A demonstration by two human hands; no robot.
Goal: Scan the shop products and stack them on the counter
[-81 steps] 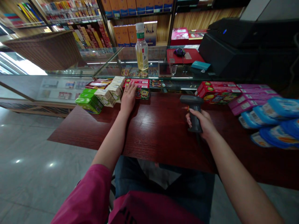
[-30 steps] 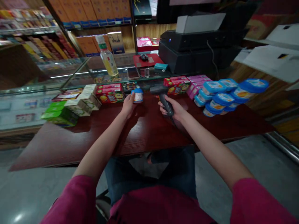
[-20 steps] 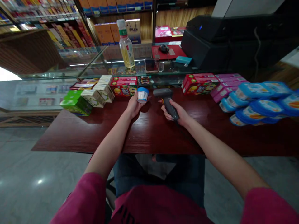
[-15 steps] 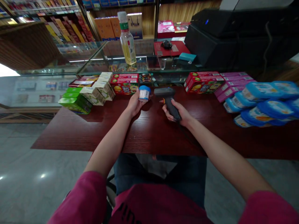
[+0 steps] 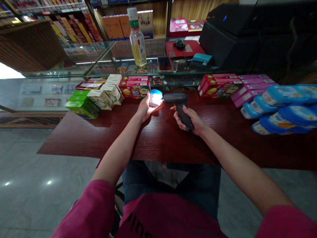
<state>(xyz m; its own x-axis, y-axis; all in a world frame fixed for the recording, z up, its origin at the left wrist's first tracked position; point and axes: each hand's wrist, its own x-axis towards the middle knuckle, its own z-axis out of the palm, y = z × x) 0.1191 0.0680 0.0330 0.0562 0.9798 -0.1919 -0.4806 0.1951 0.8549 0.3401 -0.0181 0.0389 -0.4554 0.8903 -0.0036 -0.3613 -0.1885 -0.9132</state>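
Observation:
My left hand [image 5: 145, 109] is closed around a small tub with a blue lid [image 5: 156, 98], held just above the table. Bright white light falls on the tub's side and washes out its label. In my right hand [image 5: 189, 120] is a black barcode scanner [image 5: 176, 98], gripped by its handle. The scanner's head faces the tub from a short gap to the right. A dark cable runs from the handle down toward the table edge.
Green boxes [image 5: 82, 105], cream cartons [image 5: 101, 99] and red boxes [image 5: 135, 87] line the left back of the table [image 5: 158, 142]. On the right are red boxes [image 5: 219, 85], pink boxes [image 5: 250, 87] and stacked blue-lidded tubs [image 5: 279, 115]. Behind, a bottle [image 5: 138, 46] stands on the glass counter.
The scanner's light has come on and now shines on the tub. The whole view has shifted slightly; both hands keep their holds.

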